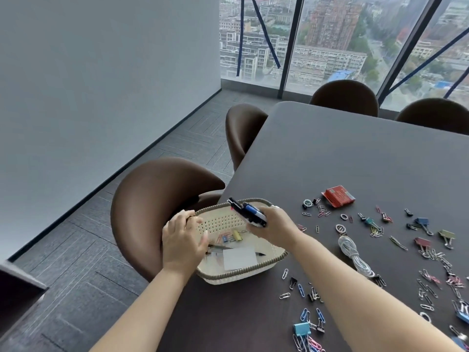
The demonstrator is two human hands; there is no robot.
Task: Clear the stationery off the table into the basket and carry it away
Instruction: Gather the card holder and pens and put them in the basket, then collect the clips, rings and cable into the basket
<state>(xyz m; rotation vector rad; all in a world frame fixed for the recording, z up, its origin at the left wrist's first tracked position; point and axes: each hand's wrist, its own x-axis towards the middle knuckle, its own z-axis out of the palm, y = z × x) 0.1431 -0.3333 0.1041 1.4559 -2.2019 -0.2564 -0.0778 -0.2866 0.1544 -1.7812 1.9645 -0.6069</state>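
A cream basket (253,271) with a braided rim sits at the left edge of the dark table (355,158). Inside lie a white card (238,256), a few small clips (232,236) and a pen. My left hand (184,241) grips the basket's left rim. My right hand (272,226) hovers over the basket, holding a bunch of dark markers (247,212), one with a blue band. Paper clips and binder clips (429,252) lie scattered over the table to the right, along with a coiled white cable (351,251) and a red packet (338,196).
A brown chair (157,207) stands right behind the basket at the table's left edge, another chair (243,128) farther along, and two at the far side by the window. Grey carpet runs along the wall on the left.
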